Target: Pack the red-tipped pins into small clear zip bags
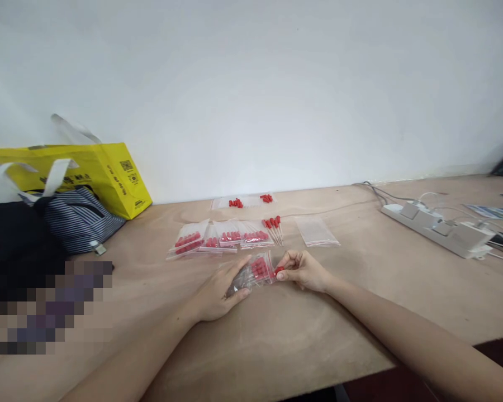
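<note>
My left hand (222, 293) is closed around the left part of a clear zip bag (260, 269) with several red-headed sticks inside. At the bag's right end, my right hand (305, 271) pinches a red-headed stick (279, 270); only its red end shows between thumb and fingers. Just beyond the bag, several loose red-headed sticks (273, 228) lie side by side. To their left are several filled zip bags (230, 237), partly overlapping. A flat zip bag (317, 231) with nothing visible in it lies to the right.
More red-headed sticks (235, 204) lie on clear plastic near the wall. A yellow bag (109, 178), a striped bag (84, 218) and a black bag (17, 245) stand at left. White power strips (436, 229) with cables sit at right. A blurred-out object (54, 307) lies front left.
</note>
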Demonstrator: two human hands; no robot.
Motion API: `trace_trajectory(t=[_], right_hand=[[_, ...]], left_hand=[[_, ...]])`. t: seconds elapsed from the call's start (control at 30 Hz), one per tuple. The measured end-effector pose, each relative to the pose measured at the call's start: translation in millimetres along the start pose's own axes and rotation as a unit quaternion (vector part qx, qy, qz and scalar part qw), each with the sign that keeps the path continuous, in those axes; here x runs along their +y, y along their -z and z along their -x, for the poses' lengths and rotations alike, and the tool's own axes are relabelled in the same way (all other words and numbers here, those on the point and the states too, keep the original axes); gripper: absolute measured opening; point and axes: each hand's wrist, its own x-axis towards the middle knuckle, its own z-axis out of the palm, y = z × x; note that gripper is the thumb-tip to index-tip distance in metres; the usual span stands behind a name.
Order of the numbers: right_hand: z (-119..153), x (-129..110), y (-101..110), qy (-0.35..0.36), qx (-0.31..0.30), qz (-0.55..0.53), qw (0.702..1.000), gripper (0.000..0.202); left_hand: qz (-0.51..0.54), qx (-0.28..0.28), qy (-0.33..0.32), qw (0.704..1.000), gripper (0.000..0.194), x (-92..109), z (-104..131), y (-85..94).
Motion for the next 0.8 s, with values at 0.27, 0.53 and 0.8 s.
trace_trajectory(t=[0.27, 0.53, 0.8], right_hand=[[0.4, -3.3, 9.0, -0.002, -0.144, 0.08, 0.986, 0.029], [-7.7, 8.1, -14.7, 0.041, -0.029, 0.093, 0.994, 0.024], [2.1, -0.8, 15.1, 0.111, -0.067, 0.234, 0.964, 0.015]], left_hand=[[0.003, 0.004, 0.001, 1.0, 0.062, -3.8, -0.9, -1.6], [0.018, 0.013, 0.007, 1.0, 0.064, -1.9, -1.1, -1.5], [0.018, -0.054, -0.036, 0.998, 0.043, -3.2, -4.9, -1.2]])
